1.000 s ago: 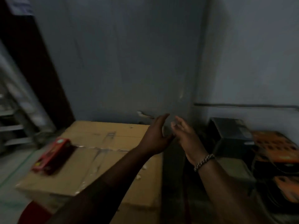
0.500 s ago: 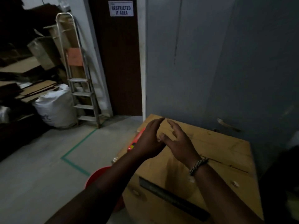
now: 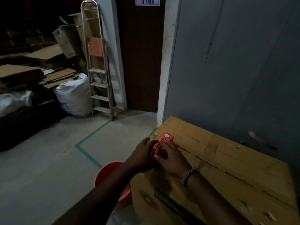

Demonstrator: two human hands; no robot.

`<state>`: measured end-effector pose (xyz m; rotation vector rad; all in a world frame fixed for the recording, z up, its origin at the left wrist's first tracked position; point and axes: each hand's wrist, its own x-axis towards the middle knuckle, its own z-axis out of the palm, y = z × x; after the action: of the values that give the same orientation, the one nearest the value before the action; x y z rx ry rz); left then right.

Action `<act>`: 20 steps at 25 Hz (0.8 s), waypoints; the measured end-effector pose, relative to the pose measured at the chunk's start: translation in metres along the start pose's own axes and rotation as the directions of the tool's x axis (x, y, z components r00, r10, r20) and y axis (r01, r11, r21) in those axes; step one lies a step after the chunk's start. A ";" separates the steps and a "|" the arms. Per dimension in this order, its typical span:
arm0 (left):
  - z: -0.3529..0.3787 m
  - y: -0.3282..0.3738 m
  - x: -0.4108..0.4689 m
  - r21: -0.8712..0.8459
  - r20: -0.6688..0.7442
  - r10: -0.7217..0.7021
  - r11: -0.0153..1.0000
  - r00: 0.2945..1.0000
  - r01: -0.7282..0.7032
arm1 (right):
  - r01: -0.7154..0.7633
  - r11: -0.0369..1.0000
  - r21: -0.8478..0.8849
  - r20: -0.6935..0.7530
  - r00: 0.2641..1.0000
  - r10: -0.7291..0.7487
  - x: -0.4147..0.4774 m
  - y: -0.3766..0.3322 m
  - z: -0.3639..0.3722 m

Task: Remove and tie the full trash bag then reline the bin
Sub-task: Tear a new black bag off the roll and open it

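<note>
**Clerk:** Item one, the task's thing?

**Keeper:** Bin [image 3: 99, 173], red, on the floor just beside the carton's near-left corner. The left forearm crosses over it. The part that shows is bare red, with no liner seen. No full bag can be identified in view.

**Clerk:** Item two?

**Keeper:** Box [image 3: 165, 139], small and red, lying flat on the carton [image 3: 235, 161] at its left edge. Judged to be the liner pack, though the print is too small to read.

**Clerk:** The grips?

**Keeper:** Left grip [image 3: 142, 155]: fingers curled against the box's left side, clamped on it. Right grip [image 3: 172, 160]: closed over the box's near end, with a bracelet [image 3: 190, 174] at the wrist. Two grips on one small box suggest that one steadies it while the other opens it or draws a liner out. The carton serves as a rest, so neither carries the weight.

**Clerk:** Stage?

**Keeper:** Judged to be relining, with a fresh liner being fetched. The bin sits low and close, within easy reach.

**Clerk:** Sundries?

**Keeper:** Ladder [image 3: 99, 84] leaning by the door [image 3: 142, 62]. White sack [image 3: 74, 98] beside the ladder's foot. Flattened cardboard [image 3: 19, 72] stacked far left. Green tape [image 3: 92, 134] on the floor.
</note>
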<state>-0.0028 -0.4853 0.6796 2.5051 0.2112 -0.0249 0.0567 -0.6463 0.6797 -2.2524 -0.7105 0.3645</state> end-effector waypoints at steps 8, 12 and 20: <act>0.013 -0.040 0.054 -0.140 0.180 0.140 0.983 0.974 -0.116 | -0.058 0.998 -0.008 -0.013 0.998 0.058 0.025 0.016 0.022; 0.003 -0.051 0.077 -0.212 0.206 0.299 0.943 0.932 -0.256 | -0.201 0.976 0.079 -0.206 0.955 0.213 0.037 0.017 0.040; -0.014 -0.071 0.085 -0.341 0.182 0.475 0.852 0.861 -0.398 | -0.302 0.923 0.237 -0.487 0.786 0.382 0.025 -0.020 0.061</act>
<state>0.0698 -0.4083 0.6435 2.1672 -0.4450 -0.1252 0.0421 -0.5855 0.6506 -2.1855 0.0220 -0.0454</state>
